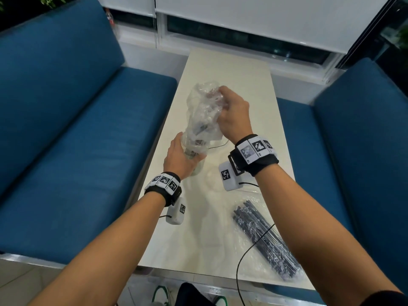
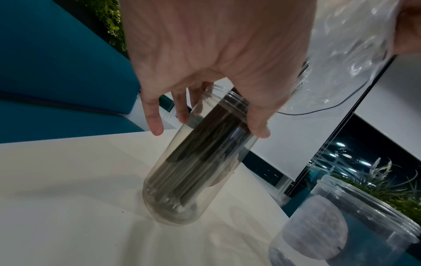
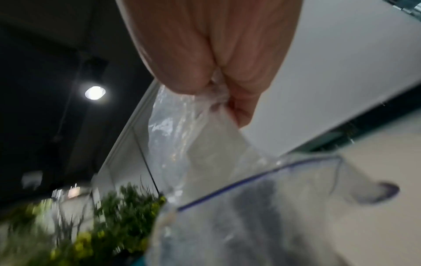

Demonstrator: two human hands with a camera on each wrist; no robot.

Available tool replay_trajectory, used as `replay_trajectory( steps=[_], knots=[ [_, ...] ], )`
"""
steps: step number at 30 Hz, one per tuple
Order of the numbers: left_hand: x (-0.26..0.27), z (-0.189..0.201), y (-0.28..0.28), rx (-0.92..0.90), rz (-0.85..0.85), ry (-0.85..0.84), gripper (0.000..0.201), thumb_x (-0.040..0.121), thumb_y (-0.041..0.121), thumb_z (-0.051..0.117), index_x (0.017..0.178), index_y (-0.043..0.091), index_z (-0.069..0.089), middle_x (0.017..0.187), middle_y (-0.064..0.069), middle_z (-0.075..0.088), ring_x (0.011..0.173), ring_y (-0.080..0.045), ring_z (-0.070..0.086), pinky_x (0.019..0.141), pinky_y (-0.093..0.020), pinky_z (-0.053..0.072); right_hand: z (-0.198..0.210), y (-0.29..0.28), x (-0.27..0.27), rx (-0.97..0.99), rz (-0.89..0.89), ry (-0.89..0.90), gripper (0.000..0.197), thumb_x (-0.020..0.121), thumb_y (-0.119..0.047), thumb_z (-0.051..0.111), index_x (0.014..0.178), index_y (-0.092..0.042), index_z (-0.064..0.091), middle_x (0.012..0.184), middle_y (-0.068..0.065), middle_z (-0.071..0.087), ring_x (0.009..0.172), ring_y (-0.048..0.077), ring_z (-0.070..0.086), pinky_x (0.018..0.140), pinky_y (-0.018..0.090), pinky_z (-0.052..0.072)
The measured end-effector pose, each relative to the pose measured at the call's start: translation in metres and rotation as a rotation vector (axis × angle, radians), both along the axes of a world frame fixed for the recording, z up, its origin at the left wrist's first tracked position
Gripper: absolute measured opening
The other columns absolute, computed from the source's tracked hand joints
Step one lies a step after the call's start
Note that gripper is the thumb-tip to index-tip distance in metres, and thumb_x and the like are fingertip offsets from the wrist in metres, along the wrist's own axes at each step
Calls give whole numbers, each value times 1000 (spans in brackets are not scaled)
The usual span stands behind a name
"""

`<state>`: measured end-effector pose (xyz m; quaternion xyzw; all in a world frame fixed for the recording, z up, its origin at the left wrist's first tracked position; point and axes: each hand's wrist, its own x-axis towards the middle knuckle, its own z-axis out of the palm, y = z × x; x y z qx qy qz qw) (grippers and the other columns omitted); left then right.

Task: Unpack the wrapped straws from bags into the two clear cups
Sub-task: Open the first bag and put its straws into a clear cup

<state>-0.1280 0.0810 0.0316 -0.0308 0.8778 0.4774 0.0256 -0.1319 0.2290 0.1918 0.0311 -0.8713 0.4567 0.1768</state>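
Apparently upright, straws (image 2: 200,158) stand inside left hand's (image 2: 216,59) cup (image 2: 173,203).

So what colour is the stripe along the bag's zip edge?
Blue, a thin line across the clear bag, clearest in the right wrist view.

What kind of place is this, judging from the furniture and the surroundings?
Probably a café or lounge booth by a window, at night. A narrow white table stands between two blue cushioned benches, roller blinds hang over dark glass, and green plants grow beside it.

left hand (image 1: 179,156) curled, right hand (image 1: 233,111) seemingly fisted
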Motion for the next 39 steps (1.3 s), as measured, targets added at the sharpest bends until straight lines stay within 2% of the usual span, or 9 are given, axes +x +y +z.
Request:
replay_trajectory(
  steps=[5,12,15,19,23,26,30,35,39],
  knots=[
    [0,3,0,-6,-7,-28,109,77,61,86,162,27,27,166,3,41,148,-26,48,118,-54,43,21,11,12,-363,-148,187,38,86,20,53,104,-12,64,109,-4,68,98,1,64,81,19,56],
    [9,18,-3,-49,-86,-45,141,76,58,89,169,17,-9,180,-7,2,166,-25,8,131,-56,13,29,35,52,-593,-264,188,40,74,2,46,100,-22,66,101,-18,66,83,6,54,79,27,47],
    [41,31,-6,27,9,288,103,85,38,81,164,7,24,168,-15,29,156,-29,30,129,-49,27,8,42,72,-654,-346,97,47,78,-4,44,121,-15,60,114,-6,66,87,13,58,75,29,51],
    [94,33,0,170,-59,682,41,88,18,69,126,7,59,123,-6,56,113,-22,54,101,-41,48,-32,40,95,-820,-437,-68,33,102,-7,50,126,-29,48,106,-4,65,81,15,64,64,31,57],
    [129,19,19,304,-283,501,33,100,28,58,133,32,55,127,7,54,119,-15,57,101,-34,49,-75,24,115,-779,-409,-270,41,100,11,36,127,-17,47,95,-1,57,71,14,55,42,15,45],
    [139,16,33,432,-235,332,38,102,24,61,122,56,52,129,22,54,126,-16,57,103,-36,50,-105,3,133,-665,-284,-399,26,100,3,43,107,-17,58,88,4,59,76,20,55,58,18,49],
    [138,16,34,717,-109,-5,32,94,15,72,112,38,58,119,1,65,114,-25,64,99,-47,55,-126,-7,156,-401,-66,-457,30,81,-31,67,102,-10,69,102,20,75,92,30,71,83,52,59],
    [139,18,26,910,92,-151,46,71,31,73,115,26,62,117,-12,71,98,-25,70,85,-39,60,-135,11,169,-488,116,-689,40,90,-28,60,125,-12,71,109,3,74,90,17,67,72,29,53],
    [133,-13,18,527,207,-6,28,94,5,69,108,29,70,112,-2,73,106,-27,69,87,-34,58,-146,33,183,-531,20,-757,30,103,-10,55,131,-11,65,114,5,70,84,20,68,64,26,50]
  ],
)
